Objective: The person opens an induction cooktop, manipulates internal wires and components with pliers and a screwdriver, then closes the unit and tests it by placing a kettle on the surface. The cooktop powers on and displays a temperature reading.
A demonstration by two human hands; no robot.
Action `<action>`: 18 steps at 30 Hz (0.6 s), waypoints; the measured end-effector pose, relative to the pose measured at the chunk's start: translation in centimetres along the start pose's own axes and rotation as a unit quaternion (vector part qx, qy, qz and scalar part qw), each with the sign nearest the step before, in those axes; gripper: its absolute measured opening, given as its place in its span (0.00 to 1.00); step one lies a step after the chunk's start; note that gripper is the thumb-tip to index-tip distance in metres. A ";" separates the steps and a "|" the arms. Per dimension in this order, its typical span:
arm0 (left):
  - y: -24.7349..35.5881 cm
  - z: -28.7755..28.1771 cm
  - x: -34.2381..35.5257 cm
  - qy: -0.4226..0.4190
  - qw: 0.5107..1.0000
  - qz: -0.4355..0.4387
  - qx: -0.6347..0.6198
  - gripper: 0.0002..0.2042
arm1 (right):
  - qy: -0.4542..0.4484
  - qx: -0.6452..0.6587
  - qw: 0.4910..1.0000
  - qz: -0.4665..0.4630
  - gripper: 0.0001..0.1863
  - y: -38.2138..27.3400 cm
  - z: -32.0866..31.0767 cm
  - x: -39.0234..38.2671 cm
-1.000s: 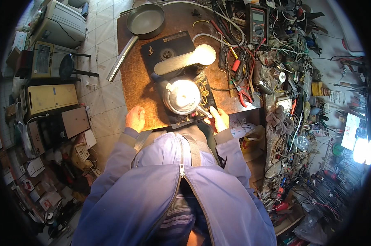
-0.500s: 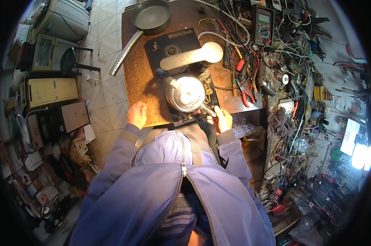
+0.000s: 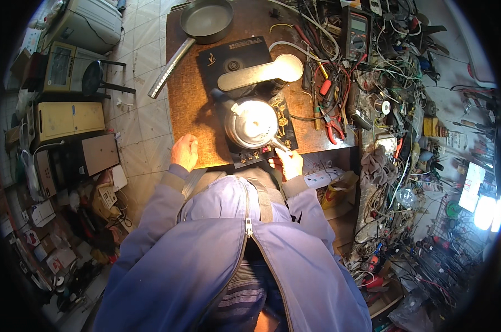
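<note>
A round shiny metal pot (image 3: 251,124) stands on a black cooktop (image 3: 291,130) with a small lit red display, under glare from above. From its front right side a narrow metal stem (image 3: 281,145) sticks out; I cannot tell whether it is a handle or a spout. My right hand (image 3: 289,164) is at the end of this stem by the table's front edge, fingers bent together; what they pinch, if anything, is hidden. Away from the pot, my left hand (image 3: 184,151) rests in a loose fist on the table's front left corner, holding nothing visible.
A long-armed lamp (image 3: 250,77) reaches over the second black plate (image 3: 233,58). A frying pan (image 3: 206,21) sits at the far left, its handle past the table (image 3: 187,108) edge. Pliers (image 3: 333,130), a multimeter (image 3: 357,36) and tangled wires crowd the right side.
My right hand has shifted a little to the left by the pot's stem. My left hand and the pot keep their places, apart from a slight shift of the whole view.
</note>
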State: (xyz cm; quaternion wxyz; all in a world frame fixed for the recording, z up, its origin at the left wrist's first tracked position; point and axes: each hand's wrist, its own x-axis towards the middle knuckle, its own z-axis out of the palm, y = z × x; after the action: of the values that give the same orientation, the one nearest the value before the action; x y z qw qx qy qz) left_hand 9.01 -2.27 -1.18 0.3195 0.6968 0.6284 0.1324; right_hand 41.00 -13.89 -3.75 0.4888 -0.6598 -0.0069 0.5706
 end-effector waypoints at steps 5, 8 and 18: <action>0.4 -0.1 -0.1 0.004 1.000 -0.005 -0.003 0.03 | 0.010 -0.011 1.000 -0.004 0.14 0.5 -0.2 0.6; -0.1 0.2 0.0 0.010 1.000 0.010 -0.011 0.03 | 0.014 -0.019 1.000 -0.017 0.15 1.0 -0.3 1.2; -0.1 0.3 -0.2 0.013 1.000 0.005 -0.011 0.05 | 0.046 0.052 0.998 0.011 0.27 -0.8 -3.6 -1.5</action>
State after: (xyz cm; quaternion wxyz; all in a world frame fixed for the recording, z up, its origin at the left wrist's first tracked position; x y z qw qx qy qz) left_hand 9.09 -2.51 -1.48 0.3188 0.6944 0.6275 0.1498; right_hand 43.64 -16.59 -2.56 0.5161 -0.6589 0.0528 0.5448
